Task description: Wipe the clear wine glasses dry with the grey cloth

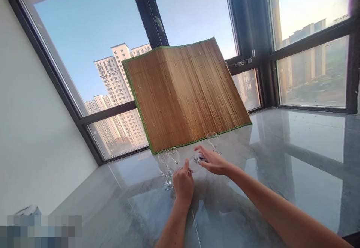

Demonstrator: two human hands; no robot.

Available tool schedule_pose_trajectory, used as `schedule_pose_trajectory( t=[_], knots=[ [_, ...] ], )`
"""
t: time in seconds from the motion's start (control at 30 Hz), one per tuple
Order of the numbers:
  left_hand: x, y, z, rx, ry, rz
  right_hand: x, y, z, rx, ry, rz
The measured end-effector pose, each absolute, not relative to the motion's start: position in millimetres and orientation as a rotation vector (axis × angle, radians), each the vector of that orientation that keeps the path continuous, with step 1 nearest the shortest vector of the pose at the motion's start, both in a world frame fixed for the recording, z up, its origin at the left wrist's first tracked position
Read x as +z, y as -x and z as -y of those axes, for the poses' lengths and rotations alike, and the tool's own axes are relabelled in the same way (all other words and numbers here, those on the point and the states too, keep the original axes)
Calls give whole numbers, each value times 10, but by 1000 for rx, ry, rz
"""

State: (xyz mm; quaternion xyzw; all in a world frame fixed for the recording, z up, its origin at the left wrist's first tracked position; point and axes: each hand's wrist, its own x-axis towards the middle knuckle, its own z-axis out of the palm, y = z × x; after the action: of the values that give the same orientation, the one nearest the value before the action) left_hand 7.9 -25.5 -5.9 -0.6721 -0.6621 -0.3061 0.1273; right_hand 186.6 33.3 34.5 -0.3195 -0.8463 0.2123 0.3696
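Observation:
My left hand [184, 184] is closed low over the tabletop, its index finger pointing up; what its fingers grip is mostly hidden. Just right of it, my right hand [213, 161] has its fingers curled round a small clear and whitish thing [199, 159], perhaps part of a glass. Left of my left hand stand several clear stemmed glasses, among them a front glass [168, 184] and one behind it [173, 154]. Another stemmed glass [212, 140] stands upright beyond my right hand, near the mat's lower edge.
A bamboo mat [185, 94] with green edging leans against the dark window frame [146, 11]. The glossy grey stone surface [295, 173] reflects the windows. A white wall [36, 128] rises at left; a pixelated patch covers the lower left corner.

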Motion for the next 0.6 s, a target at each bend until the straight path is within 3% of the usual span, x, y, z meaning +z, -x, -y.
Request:
schedule_pose_trajectory(
  t=[0.27, 0.37, 0.53, 0.6],
  knots=[
    [10, -24, 273, -838, 2068, 1760, 321, -1834, -402, 1241, 760, 1805],
    [7, -15, 266, -847, 2036, 1747, 299, -1811, -412, 1145, 767, 1789],
    [7, -2, 240, -853, 1947, 1757, 231, -1761, -472, 696, 793, 1739],
    [17, 0, 240, -818, 1944, 1761, 205, -1759, -495, 706, 834, 1779]
  ],
)
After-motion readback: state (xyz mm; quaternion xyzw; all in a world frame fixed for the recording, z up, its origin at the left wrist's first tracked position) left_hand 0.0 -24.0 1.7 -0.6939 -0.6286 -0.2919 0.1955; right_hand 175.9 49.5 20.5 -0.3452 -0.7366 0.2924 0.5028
